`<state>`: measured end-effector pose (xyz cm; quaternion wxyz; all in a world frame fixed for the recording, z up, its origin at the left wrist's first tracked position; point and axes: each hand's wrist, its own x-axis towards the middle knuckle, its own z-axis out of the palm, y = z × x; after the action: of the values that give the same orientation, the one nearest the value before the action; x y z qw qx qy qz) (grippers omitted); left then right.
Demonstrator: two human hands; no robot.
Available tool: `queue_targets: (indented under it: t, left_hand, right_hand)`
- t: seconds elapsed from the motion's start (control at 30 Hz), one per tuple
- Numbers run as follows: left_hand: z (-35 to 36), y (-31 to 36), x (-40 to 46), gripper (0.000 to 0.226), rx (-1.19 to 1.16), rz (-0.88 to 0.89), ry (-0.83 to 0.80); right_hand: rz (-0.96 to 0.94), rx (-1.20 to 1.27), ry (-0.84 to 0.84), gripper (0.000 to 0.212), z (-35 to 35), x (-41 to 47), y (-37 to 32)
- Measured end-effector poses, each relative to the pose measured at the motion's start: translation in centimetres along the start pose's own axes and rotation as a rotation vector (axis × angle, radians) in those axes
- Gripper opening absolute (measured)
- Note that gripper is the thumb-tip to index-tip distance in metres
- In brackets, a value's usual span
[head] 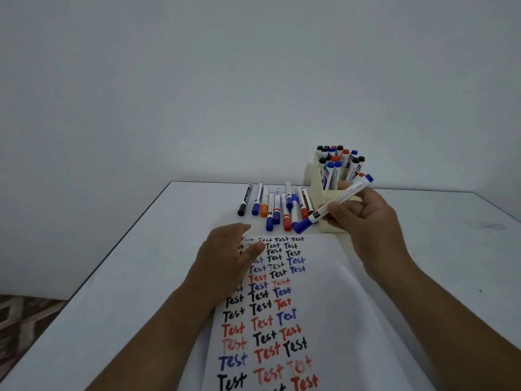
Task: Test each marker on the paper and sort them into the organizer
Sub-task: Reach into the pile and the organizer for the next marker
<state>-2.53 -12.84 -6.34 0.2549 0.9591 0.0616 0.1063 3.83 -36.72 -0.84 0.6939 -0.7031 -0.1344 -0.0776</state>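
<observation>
The right hand (363, 218) pinches a capped blue marker (335, 204); the left hand (225, 258) lies flat on the paper (324, 292). Its cap end juts beyond the fingers, so it could knock the loose markers (276, 207) rolling

One paper (315, 306) lies under the left hand (228, 255), one blue-capped marker (335, 204) sits in the right hand (369, 221), about eleven loose markers (277, 206) lie just beyond the left hand, and one organizer (318, 187) behind the right hand holds roughly sixteen standing markers (338, 162).
</observation>
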Motion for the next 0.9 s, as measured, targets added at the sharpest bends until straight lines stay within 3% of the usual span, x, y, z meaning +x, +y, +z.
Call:
queue_targets:
  t: [0.1,0.2,0.33,0.53,0.63,0.73,0.8,0.9]
  left_hand:
    - [0.5,-0.4,0.4,0.072,0.071,-0.055,-0.059]
    - [0.5,-0.4,0.6,0.069,0.093,-0.053,-0.067]
    - [0.6,-0.6,0.7,0.066,0.122,-0.059,-0.085]
    - [0.8,-0.9,0.9,0.068,0.136,-0.047,-0.075]
    - [0.6,-0.9,0.9,0.068,0.131,-0.049,-0.073]
    - [0.5,-0.8,0.8,0.067,0.111,-0.047,-0.069]
    - [0.5,-0.6,0.7,0.066,0.108,-0.043,-0.071]
    - [0.4,-0.5,0.7,0.067,0.109,-0.049,-0.074]
  right_hand:
    - [-0.098,-0.193,0.075,0.071,-1.0,1.8,-1.0]
    - [-0.206,-0.386,0.122,0.081,-2.1,4.4,-2.0]
    - [-0.336,-0.62,0.14,0.073,-3.5,7.9,-3.1]
    - [-0.393,-0.775,0.127,0.061,-3.7,11.2,-1.4]
    - [-0.397,-0.98,0.084,0.054,-3.9,12.3,0.5]
    - [-0.559,-1.21,0.101,0.044,-4.0,12.9,2.0]
    - [-0.57,-1.316,0.125,0.049,-3.9,12.8,2.7]
    - [-0.457,-1.284,0.16,0.064,-3.2,11.8,2.6]
